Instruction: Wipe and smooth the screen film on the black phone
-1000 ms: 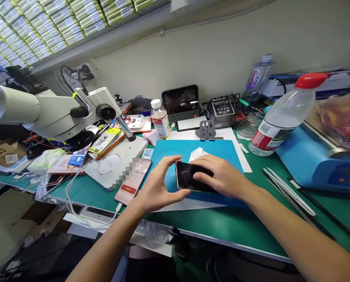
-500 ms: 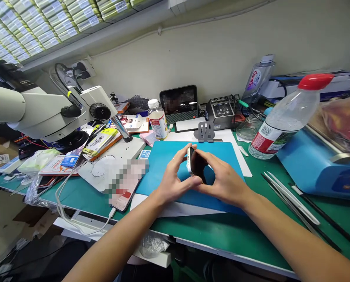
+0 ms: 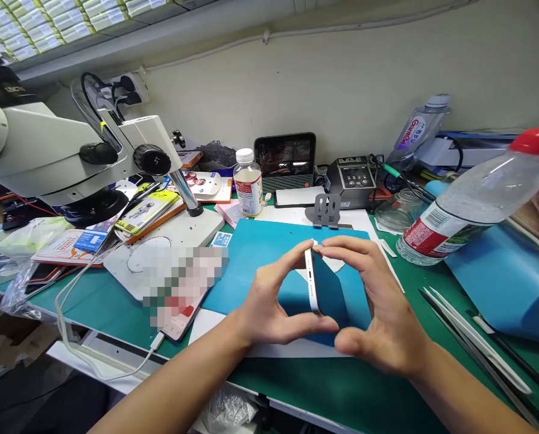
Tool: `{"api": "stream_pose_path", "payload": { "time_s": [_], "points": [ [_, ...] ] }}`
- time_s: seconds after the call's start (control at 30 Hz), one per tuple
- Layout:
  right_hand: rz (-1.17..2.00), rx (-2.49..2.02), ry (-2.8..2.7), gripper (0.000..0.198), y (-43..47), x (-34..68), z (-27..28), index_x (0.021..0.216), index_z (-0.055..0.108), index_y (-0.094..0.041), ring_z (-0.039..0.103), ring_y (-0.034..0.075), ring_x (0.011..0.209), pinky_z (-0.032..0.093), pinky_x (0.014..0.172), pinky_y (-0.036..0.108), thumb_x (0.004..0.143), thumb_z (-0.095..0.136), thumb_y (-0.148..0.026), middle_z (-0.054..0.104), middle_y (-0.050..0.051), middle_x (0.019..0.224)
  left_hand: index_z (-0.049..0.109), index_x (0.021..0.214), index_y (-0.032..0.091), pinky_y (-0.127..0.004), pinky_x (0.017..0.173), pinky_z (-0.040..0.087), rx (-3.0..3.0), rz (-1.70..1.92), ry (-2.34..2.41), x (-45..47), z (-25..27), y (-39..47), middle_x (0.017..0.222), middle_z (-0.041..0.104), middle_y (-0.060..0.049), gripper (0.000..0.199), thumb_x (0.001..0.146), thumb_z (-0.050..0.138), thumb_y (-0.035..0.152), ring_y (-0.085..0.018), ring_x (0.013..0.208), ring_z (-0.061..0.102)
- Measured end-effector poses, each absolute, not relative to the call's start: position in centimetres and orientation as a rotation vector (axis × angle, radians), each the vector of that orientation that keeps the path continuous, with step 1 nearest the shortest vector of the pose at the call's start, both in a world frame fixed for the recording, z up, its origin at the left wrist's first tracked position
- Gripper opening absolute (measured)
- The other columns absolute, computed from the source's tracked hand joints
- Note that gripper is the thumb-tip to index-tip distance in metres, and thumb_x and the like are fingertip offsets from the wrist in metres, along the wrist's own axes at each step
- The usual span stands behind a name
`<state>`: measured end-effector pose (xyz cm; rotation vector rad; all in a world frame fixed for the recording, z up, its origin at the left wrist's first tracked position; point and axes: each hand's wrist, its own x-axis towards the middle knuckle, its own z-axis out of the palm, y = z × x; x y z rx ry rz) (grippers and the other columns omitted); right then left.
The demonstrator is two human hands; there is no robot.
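My left hand (image 3: 276, 301) grips a smartphone (image 3: 312, 280) by its long edges, thumb below and fingers above. The phone stands on its side over the blue mat (image 3: 255, 253). Its silver bottom edge with the charging port faces me, and its dark screen is turned to the right. My right hand (image 3: 384, 307) curves around the phone's right side with fingers apart. Its fingertips are at the phone's upper edge, while its thumb is off the phone, close to my left thumb. The far end of the phone is hidden.
Left of the mat lies another phone (image 3: 190, 295) on a cable, beside a microscope (image 3: 70, 150). A drink bottle (image 3: 248, 184), a small display (image 3: 285, 160) and a black control box (image 3: 351, 181) stand behind. Tweezers (image 3: 472, 337) and a red-capped bottle (image 3: 459, 211) are at right.
My right hand has spread wider, its thumb and palm moving away from the phone. The phone has tilted and now shows its bottom edge more squarely. The whole view has shifted slightly.
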<state>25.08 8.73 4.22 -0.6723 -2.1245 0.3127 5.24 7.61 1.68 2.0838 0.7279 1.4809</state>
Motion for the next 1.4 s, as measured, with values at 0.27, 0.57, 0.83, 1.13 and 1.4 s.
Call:
{"api": "stream_pose_path", "payload": {
  "time_s": [0.27,0.57,0.83,1.13,1.4],
  "points": [
    [0.342,-0.679,-2.163,0.080,7.94,24.74,4.71,0.138,0.040,-0.024,0.049,0.036,0.126,0.045,0.106,0.051,0.081,0.053,-0.078,0.048,0.016,0.130,0.036,0.154,0.020,-0.038,0.102,0.053,2.204,1.577,0.662,5.52,1.76,7.30,0.142,0.060,-0.015,0.087,0.084,0.075,0.054,-0.031,0.122,0.064],
    [0.438,-0.562,-2.104,0.080,8.11,24.80,4.56,0.132,0.044,-0.022,0.049,0.033,0.120,0.046,0.102,0.049,0.071,0.078,-0.061,0.046,0.014,0.127,0.038,0.153,0.014,-0.033,0.106,0.050,2.236,1.698,0.523,5.92,1.19,7.66,0.141,0.060,-0.016,0.092,0.079,0.080,0.051,-0.028,0.128,0.061],
    [0.501,-0.506,-2.091,0.078,8.19,24.82,4.39,0.132,0.044,-0.020,0.046,0.031,0.120,0.042,0.105,0.044,0.071,0.081,-0.051,0.044,0.013,0.128,0.041,0.152,0.013,-0.033,0.103,0.053,2.255,1.733,0.530,6.02,1.54,7.72,0.140,0.062,-0.015,0.087,0.083,0.075,0.053,-0.027,0.124,0.064],
    [0.511,-0.482,-2.087,0.081,8.21,24.79,4.41,0.135,0.043,-0.019,0.045,0.031,0.121,0.041,0.104,0.044,0.071,0.083,-0.048,0.043,0.013,0.128,0.042,0.150,0.009,-0.032,0.104,0.052,2.262,1.756,0.520,6.08,1.55,7.66,0.139,0.062,-0.018,0.085,0.083,0.076,0.050,-0.027,0.123,0.064],
    [0.497,-0.488,-2.077,0.083,8.28,24.80,4.44,0.134,0.045,-0.020,0.046,0.032,0.120,0.042,0.103,0.046,0.066,0.084,-0.048,0.045,0.012,0.127,0.042,0.150,0.010,-0.035,0.102,0.054,2.270,1.754,0.518,6.12,1.62,7.59,0.137,0.063,-0.018,0.084,0.084,0.076,0.048,-0.028,0.122,0.065]
  ]
}}
